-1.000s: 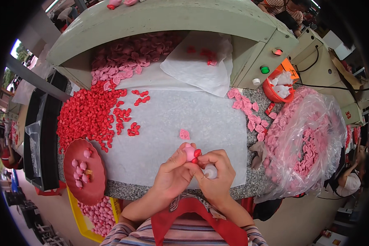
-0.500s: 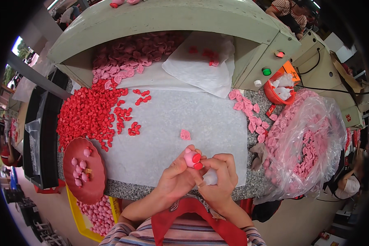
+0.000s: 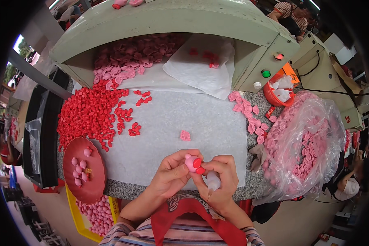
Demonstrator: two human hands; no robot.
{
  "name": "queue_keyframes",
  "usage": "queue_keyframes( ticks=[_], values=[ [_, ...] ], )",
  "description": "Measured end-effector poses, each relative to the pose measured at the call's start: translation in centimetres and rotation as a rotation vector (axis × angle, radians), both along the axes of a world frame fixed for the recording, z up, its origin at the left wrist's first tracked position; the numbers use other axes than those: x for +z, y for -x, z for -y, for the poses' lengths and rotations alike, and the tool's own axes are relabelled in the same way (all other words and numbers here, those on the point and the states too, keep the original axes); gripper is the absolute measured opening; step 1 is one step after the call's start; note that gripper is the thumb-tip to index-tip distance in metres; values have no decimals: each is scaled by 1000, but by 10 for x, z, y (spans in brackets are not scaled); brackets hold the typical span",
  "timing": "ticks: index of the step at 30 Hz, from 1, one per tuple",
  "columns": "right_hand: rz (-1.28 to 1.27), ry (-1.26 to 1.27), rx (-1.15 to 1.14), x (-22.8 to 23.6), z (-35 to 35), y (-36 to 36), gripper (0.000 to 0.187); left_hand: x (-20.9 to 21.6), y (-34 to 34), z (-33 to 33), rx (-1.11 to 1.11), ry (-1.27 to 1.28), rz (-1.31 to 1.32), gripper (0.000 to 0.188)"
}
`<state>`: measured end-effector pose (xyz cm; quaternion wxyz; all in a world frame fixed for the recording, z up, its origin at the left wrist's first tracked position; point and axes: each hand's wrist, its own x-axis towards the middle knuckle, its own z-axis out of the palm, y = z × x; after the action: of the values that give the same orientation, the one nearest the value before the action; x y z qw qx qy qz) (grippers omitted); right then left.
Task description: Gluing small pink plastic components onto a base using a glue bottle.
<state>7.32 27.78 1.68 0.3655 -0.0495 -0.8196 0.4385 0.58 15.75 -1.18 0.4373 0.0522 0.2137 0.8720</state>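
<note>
A small round pink figure (image 3: 190, 161) with two red oval feet (image 3: 198, 163) is gripped between the fingers of my left hand (image 3: 170, 174). My right hand (image 3: 220, 176) pinches the lower red foot between thumb and fingertips. Against the right palm lies a translucent white squeeze bottle (image 3: 213, 181), its tip pointing down toward me. One loose pink shell piece (image 3: 185, 135) rests on the white sheet (image 3: 164, 119) beyond my hands. To the left is a big heap of red foot pieces (image 3: 86, 115), with several strays beside it.
A tunnel-like green machine (image 3: 172, 20) stands behind, pink pieces inside it. On the left are a red scalloped plate (image 3: 84, 192) of pink figures, a yellow crate (image 3: 80, 221) and a black bin (image 3: 49, 143). A plastic bag (image 3: 328, 139) of pink pieces and a red basket (image 3: 274, 96) sit right.
The figure has turned slightly and dropped a little nearer to me in my hands. The squeeze bottle shows more in my right hand, its tip now visible below.
</note>
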Motion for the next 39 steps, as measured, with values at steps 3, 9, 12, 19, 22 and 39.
queue_keyframes(
  ticks=[3,9,12,19,22,39],
  values=[
    [17,42,34,3,-1,0,35,-1,2,1,-3,-11,-70,40],
    [38,36,92,1,-10,1,34,0,7,1,-56,98,-167,36],
    [50,26,106,2,-12,4,34,-1,5,-1,-26,89,-146,36],
    [67,7,191,3,-19,6,33,7,21,6,-136,218,-276,39],
    [78,-13,255,3,-23,9,31,5,26,10,-173,273,-390,40],
    [98,344,97,4,6,7,20,-15,3,-18,-17,-264,37,32]
  ],
)
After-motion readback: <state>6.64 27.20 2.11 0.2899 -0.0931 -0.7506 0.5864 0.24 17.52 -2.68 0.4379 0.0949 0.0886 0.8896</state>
